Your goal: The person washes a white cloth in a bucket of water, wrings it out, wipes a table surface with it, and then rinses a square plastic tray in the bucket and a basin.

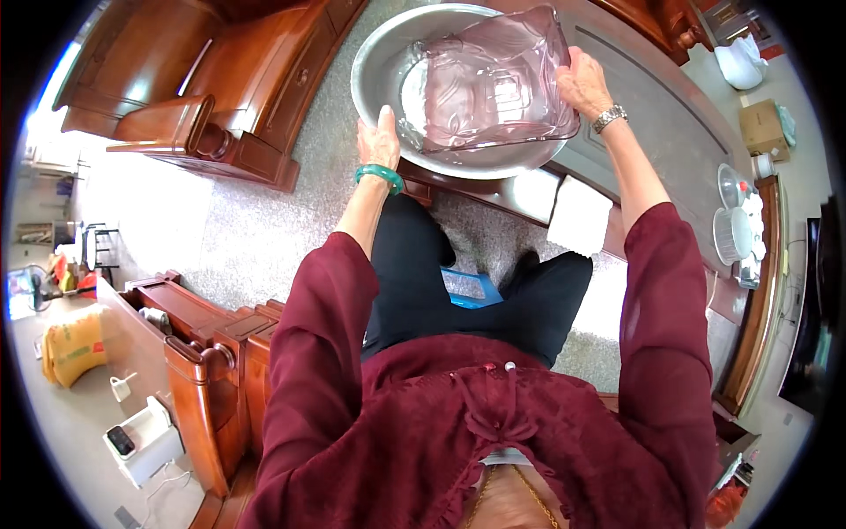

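Observation:
My left hand (379, 140) grips the near left rim of a large stainless steel basin (373, 73), thumb over the edge. A green bangle circles that wrist. In my right hand (583, 82) is the right edge of a square, pinkish clear dish with a moulded pattern (489, 92), glass or plastic. The dish lies tilted over the basin, with its right side above the rim. Whether liquid sits in the basin is hard to tell. Part of the basin's inside is hidden under the dish.
The basin is over a dark wooden table (651, 86), where a white cloth (579, 217) hangs off the near edge. Clear plastic containers (732, 236) stand at the right. A carved wooden bench (244, 73) is at upper left. Between my legs shows a blue plastic stool (486, 291).

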Tool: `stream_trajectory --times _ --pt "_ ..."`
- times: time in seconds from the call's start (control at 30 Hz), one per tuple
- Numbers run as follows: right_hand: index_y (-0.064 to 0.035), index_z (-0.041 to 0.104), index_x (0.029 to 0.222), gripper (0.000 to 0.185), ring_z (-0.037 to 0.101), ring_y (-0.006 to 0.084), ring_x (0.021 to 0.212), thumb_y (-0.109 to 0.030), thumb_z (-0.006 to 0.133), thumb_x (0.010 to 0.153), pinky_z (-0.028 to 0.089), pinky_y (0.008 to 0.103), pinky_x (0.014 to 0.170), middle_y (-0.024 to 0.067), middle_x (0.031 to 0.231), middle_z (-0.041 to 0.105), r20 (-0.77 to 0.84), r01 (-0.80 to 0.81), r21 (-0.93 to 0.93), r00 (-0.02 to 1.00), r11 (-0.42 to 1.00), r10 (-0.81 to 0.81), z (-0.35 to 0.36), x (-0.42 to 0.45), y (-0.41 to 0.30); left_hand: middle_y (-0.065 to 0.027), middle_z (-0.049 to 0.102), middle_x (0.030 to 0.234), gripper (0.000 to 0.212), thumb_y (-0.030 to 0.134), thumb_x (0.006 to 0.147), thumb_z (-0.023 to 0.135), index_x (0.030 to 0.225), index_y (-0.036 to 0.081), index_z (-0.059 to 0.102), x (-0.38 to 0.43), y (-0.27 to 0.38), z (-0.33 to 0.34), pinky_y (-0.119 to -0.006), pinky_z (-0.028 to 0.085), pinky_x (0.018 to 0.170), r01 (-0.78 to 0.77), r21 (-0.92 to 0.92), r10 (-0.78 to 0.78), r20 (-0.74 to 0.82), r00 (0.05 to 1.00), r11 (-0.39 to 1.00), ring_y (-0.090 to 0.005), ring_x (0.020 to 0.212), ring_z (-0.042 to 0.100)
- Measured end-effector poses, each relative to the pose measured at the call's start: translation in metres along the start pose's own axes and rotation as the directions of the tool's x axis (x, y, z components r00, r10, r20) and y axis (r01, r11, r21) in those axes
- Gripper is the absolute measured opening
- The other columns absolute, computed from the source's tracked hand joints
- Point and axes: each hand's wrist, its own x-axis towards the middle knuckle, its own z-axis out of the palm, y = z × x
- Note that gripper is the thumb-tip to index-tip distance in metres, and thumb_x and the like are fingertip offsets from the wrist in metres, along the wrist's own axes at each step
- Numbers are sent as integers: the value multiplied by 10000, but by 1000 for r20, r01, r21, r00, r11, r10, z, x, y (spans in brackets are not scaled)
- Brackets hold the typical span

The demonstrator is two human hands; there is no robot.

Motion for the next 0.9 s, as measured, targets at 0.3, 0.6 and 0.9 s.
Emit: stream_trajectory --times 0.3,0.6,0.9 --pt "-1 458 914 199 576 395 748 -96 486 742 475 457 628 217 818 580 -368 205 -214 889 955 -273 -27 -27 -42 -249 549 1093 549 377 820 522 1144 -62 463 3 0 -3 -397 386 890 13 58 -13 -4 1000 998 -363 1039 520" --pt "-1 436 926 216 568 419 719 -82 501 736 468 468 625 244 762 576 -437 33 -66 898 997 -59 17 -35 -22 -233 421 1247 696 240 737 660 1284 0 304 -21 41 -5 -408 342 949 -47 307 79 -92 993 951 -365 1157 412" --pt "35 487 816 139 592 398 628 -57 471 714 483 456 586 246 663 579 -279 -177 245 929 953 244 58 -36 23 -260 345 1264 709 120 686 659 1280 72 276 9 80 19 -451 385 933 -562 548 329 469 819 620 -427 1141 413"
